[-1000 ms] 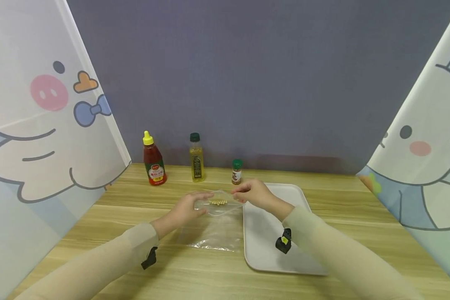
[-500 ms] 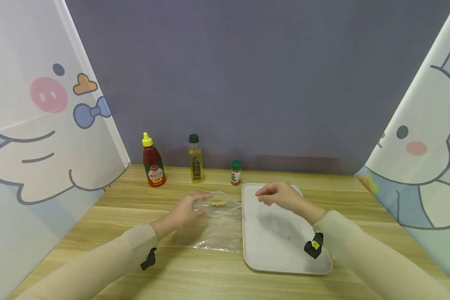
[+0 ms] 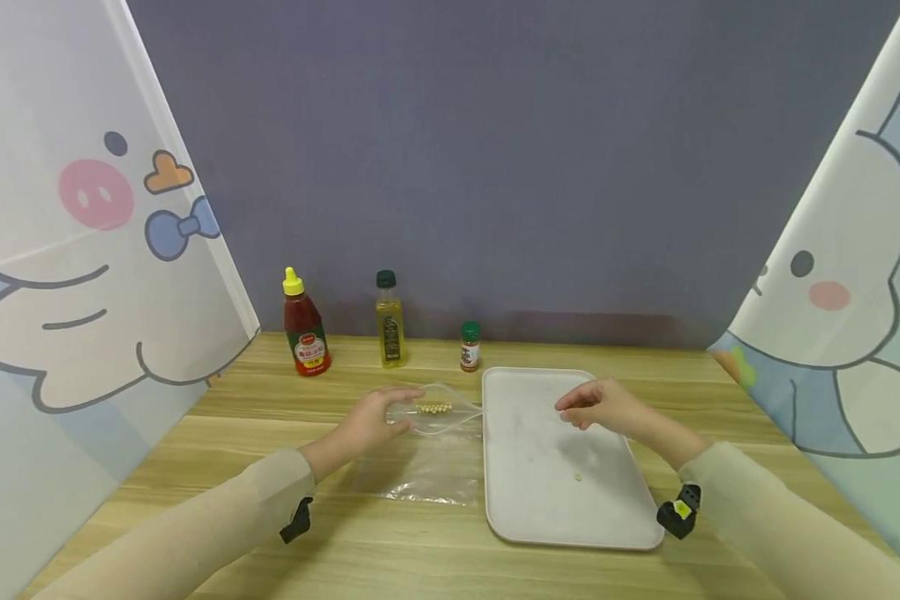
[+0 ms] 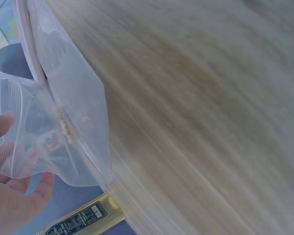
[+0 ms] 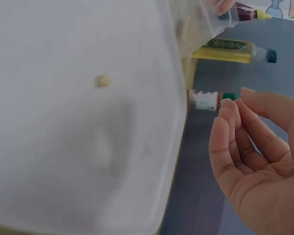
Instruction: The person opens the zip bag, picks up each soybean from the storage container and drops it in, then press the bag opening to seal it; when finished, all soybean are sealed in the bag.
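My left hand [image 3: 372,421] holds a clear zip bag [image 3: 450,467] by its left edge, keeping its mouth spread apart. The thumb and fingers sit around the bag's edge in the left wrist view. Inside the bag lie several small round pale-yellow beans [image 4: 65,131], like soybeans. Over the white tray [image 3: 525,508] hovers my right hand [image 3: 606,408], its fingers loosely curved. In the right wrist view nothing shows between its thumb and fingertips. A single pale-yellow bean [image 5: 102,80] rests on the tray, below the right hand in the head view.
Along the back of the wooden table [image 3: 330,550] stand a ketchup bottle [image 3: 306,329] with a yellow cap, an oil bottle [image 3: 391,325] and a small green-capped spice jar [image 3: 469,348]. A grey panel [image 3: 450,167] rises behind them, with printed cartoon panels on both sides.
My right hand has moved right, from the bag's mouth to over the tray, bringing the single bean into view. The left hand has stayed at the bag.
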### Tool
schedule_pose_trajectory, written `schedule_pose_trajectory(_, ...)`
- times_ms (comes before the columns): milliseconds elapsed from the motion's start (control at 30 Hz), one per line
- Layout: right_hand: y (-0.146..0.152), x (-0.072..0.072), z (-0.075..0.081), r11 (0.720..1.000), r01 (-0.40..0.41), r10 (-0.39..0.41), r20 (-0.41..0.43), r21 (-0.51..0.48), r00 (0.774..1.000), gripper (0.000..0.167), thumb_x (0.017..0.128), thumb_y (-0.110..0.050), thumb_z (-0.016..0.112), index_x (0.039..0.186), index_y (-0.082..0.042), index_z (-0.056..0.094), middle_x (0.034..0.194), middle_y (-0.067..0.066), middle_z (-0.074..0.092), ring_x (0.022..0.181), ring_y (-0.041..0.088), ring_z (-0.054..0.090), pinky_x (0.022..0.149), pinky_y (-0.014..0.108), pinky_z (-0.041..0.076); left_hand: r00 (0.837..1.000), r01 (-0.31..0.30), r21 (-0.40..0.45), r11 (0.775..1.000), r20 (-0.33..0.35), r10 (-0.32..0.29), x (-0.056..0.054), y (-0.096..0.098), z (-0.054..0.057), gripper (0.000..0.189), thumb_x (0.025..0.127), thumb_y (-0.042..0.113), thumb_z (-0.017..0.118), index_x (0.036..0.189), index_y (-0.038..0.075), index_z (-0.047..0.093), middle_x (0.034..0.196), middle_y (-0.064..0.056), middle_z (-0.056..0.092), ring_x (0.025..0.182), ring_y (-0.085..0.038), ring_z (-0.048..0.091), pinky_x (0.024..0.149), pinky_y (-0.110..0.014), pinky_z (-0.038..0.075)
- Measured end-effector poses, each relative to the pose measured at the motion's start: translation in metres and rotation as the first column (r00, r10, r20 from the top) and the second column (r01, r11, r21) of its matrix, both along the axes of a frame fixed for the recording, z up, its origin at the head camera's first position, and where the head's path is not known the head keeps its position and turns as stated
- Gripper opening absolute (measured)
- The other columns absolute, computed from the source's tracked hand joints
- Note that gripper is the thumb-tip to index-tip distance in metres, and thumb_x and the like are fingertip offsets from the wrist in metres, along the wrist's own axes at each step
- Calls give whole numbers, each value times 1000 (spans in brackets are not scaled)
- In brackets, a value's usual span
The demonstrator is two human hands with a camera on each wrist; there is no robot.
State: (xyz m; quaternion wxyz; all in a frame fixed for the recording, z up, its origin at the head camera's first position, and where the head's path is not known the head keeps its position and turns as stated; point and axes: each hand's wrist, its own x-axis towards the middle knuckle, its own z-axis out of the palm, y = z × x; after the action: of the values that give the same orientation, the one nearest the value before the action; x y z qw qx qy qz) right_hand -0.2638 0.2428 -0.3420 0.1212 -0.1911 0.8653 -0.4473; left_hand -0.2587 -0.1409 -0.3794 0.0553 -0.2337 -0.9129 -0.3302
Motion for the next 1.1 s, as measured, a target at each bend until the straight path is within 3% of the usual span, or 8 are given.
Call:
schedule_pose_trajectory(300, 17, 16, -25, 997, -37, 34, 49, 61, 998, 29, 84, -13, 73, 104, 6, 70, 88, 5, 72, 74, 8, 60, 65, 24, 54, 1000, -2, -1, 1000, -3, 2, -1, -1, -1, 53, 80, 4, 74, 131, 10, 60, 129, -12, 63, 114, -31, 61, 103, -52, 47)
schedule_pose_trajectory(700, 18, 32, -48, 997, -42, 36, 88, 64, 995, 20, 74, -6, 79, 91, 2, 72, 74, 1, 65, 64, 9, 56, 54, 20, 49, 1000, -17, 10, 1000, 17, 17, 0, 0, -2, 52, 80, 3, 74, 130, 10, 60, 130, -13, 63, 115, -33, 61, 103, -53, 47)
schedule_pose_trajectory(867, 17, 34, -51, 996, -51, 47, 60, 72, 997, 20, 71, -7, 82, 86, 1, 71, 72, 1, 64, 63, 8, 55, 53, 18, 48, 1000, -3, -6, 1000, 2, 3, 0, 0, -2, 53, 81, 4, 74, 131, 9, 59, 129, -14, 63, 115, -33, 61, 102, -53, 48)
schedule_pose_trajectory(1100, 16, 35, -55, 991, -56, 62, -46, 120, 997, 11, 73, -8, 81, 79, -4, 72, 69, 1, 67, 60, 4, 54, 52, 17, 47, 1000, 2, -5, 1000, -2, -2, 0, 1, -2, 52, 81, 4, 74, 131, 9, 59, 130, -13, 62, 114, -33, 61, 102, -53, 48)
